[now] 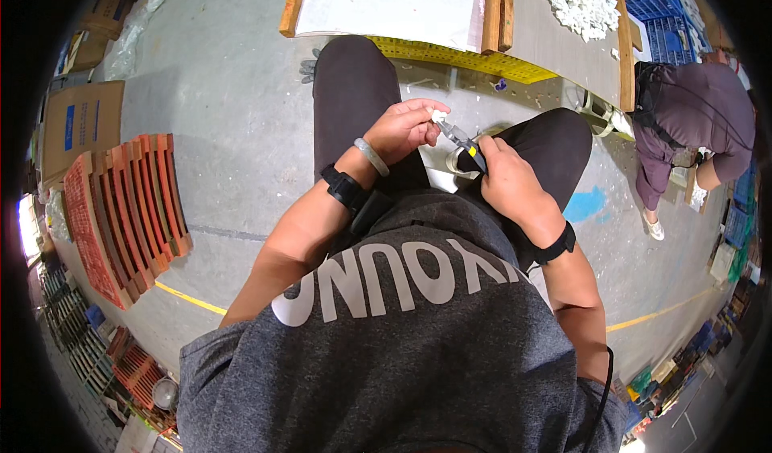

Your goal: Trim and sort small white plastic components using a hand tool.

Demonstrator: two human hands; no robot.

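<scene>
Above my lap, my left hand (402, 129) pinches a small white piece (439, 116) between thumb and fingertips. From the other side, my right hand (516, 181) is wrapped round the handles of a pair of pliers (461, 138) with dark and yellow grips. The pliers' metal jaws are at the white piece; whether they bite on it is too small to tell. Below the hands, a white container (442, 168) shows partly between my legs. On the worktop (555, 51) ahead to the right lies a heap of small white pieces (575, 3).
A white-topped board (386, 7) with wooden edging stands ahead, a yellow crate (450, 57) beneath it. On the right a person (696, 107) bends over near blue crates (671, 35). Stacked red slatted panels (129, 212) and a cardboard box (84, 123) stand left.
</scene>
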